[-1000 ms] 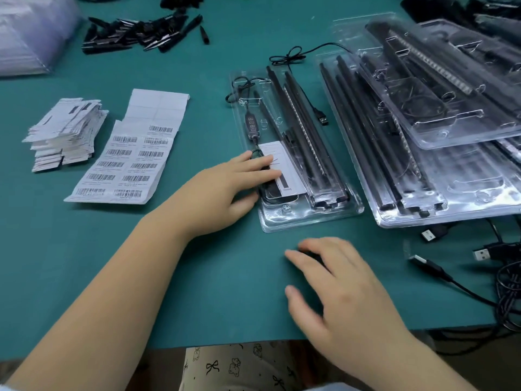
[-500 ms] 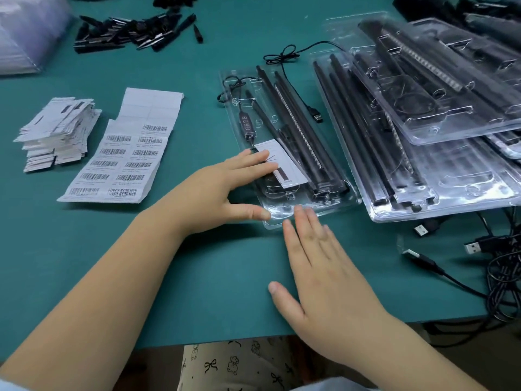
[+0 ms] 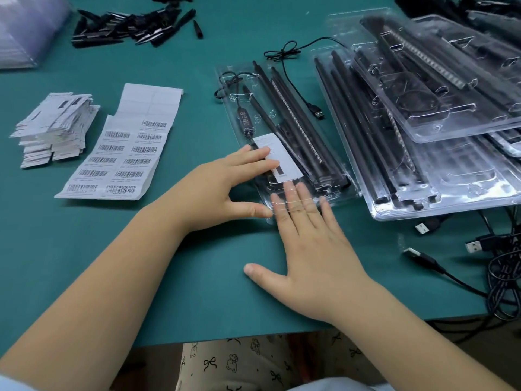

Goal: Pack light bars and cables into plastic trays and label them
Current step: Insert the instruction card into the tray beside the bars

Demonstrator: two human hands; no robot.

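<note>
A clear plastic tray (image 3: 332,148) lies on the green table, holding black light bars (image 3: 284,114), a cable with a black inline controller (image 3: 244,119) and a white label (image 3: 277,158). My left hand (image 3: 222,184) rests on the tray's near left part, straight fingers lying across the label's left edge, thumb along the tray's near corner. My right hand (image 3: 313,249) lies flat with its straight fingertips slid under the tray's near end, showing through the clear plastic.
A sheet of barcode labels (image 3: 121,153) and a stack of cut labels (image 3: 53,128) lie at the left. Filled trays (image 3: 423,136) are piled at the right, with loose USB cables (image 3: 451,263) by the table's edge. Black parts (image 3: 127,26) lie at the back.
My right hand has slid forward from the bare table until its fingertips lie under the tray's near end. My left hand has stayed on the label and spread its thumb along the corner.
</note>
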